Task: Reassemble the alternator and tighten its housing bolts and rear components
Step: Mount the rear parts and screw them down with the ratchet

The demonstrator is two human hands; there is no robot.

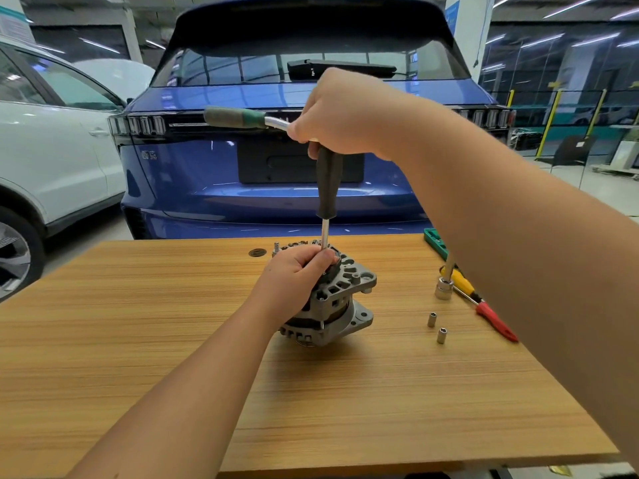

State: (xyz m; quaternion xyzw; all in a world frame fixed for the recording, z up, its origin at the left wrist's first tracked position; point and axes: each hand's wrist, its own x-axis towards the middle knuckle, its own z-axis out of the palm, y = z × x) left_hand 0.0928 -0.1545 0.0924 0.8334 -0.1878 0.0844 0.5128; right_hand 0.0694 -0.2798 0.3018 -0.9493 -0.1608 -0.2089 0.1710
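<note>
A grey alternator (340,305) stands on the wooden table (173,323), rear end up. My left hand (294,274) grips its top and the lower shaft of a tool. That tool is a long driver with a dark handle (329,183), standing upright on the alternator's rear. My right hand (340,115) grips the tool's top, where a ratchet with a green handle (235,117) sticks out to the left. The tool's tip is hidden behind my left fingers.
Two small sockets (436,327) lie right of the alternator, with a larger socket (444,288) on a bar, a yellow-and-red screwdriver (484,305) and a green tool tray (435,240). A blue car (276,188) stands just beyond the table, a white car (52,160) to the left.
</note>
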